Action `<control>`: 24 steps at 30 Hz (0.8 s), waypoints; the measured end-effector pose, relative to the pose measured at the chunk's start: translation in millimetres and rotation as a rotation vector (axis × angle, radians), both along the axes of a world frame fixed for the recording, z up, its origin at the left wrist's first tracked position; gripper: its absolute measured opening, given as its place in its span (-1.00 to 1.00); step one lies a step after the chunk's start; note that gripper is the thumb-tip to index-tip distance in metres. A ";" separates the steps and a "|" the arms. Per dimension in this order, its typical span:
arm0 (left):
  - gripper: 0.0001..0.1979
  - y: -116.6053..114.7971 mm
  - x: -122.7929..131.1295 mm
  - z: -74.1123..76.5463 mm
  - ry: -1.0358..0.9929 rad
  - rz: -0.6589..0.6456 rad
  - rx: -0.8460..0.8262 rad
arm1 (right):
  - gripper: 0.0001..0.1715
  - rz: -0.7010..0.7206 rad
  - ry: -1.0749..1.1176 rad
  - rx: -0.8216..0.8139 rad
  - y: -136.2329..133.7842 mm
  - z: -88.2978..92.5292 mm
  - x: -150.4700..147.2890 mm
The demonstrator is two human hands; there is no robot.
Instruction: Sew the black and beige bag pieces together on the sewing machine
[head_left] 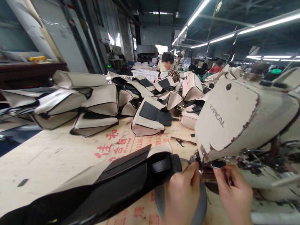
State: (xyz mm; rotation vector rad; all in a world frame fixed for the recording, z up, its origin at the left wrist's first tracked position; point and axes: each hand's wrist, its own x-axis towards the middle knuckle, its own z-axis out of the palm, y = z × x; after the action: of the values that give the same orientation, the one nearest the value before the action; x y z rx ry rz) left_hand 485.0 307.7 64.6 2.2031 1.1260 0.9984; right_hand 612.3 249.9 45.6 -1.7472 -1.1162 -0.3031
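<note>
A long black and beige bag piece (pixel 112 184) lies across the plywood table (pixel 58 156) in front of me. My left hand (pixel 181 193) grips its right end, fingers closed on the black padded edge by the machine's needle area. My right hand (pixel 235 197) is under the head of a beige sewing machine (pixel 234 118) marked TYPICAL, fingers pinched around a small metal part near the presser foot (pixel 217 163). What the fingers hold is too small to name.
Many finished beige and black bags (pixel 150 117) are piled across the back of the table. Small black scraps (pixel 180 141) lie near the machine. People sit at work in the background (pixel 170 67). A dark shelf (pixel 28 70) stands at the left.
</note>
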 end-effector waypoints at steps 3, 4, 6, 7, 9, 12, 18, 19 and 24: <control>-0.79 -2.2 -2.8 -4.0 -0.045 -0.002 0.082 | -0.56 -0.019 -0.034 -0.027 0.7 -1.1 1.4; -0.79 -3.1 -4.8 -4.7 -0.056 -0.058 0.146 | -0.56 -0.014 -0.051 -0.037 0.6 -1.5 2.4; -0.79 -4.4 -9.7 -5.2 -0.018 -0.241 0.305 | -0.55 -0.002 -0.073 -0.051 0.0 -2.0 4.2; -0.79 -4.8 -11.9 -5.3 0.035 -0.326 0.382 | -0.55 0.003 -0.080 -0.050 -0.3 -1.9 4.8; -0.76 -4.9 -14.9 -6.1 0.189 -0.380 0.494 | -0.55 0.002 -0.088 -0.038 -0.6 -1.0 4.9; -0.70 -4.2 -13.5 -10.3 0.324 -0.215 0.572 | -0.54 -0.012 -0.097 -0.023 0.1 0.6 3.7; -0.74 -2.0 -2.0 -15.5 0.151 0.033 0.450 | -0.54 0.013 -0.079 -0.020 0.1 -3.0 5.6; -0.74 -1.6 -0.9 -15.2 0.118 0.042 0.419 | -0.55 0.013 -0.083 -0.019 -0.2 -3.7 6.2; -0.74 -1.1 0.8 -15.4 0.085 0.058 0.373 | -0.54 -0.002 -0.091 -0.021 -0.8 -1.3 5.2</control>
State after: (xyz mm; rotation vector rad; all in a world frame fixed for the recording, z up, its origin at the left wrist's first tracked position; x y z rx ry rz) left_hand 485.8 306.6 49.3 2.5363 1.1192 1.2339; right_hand 617.4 249.1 44.3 -1.7681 -1.1862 -0.3768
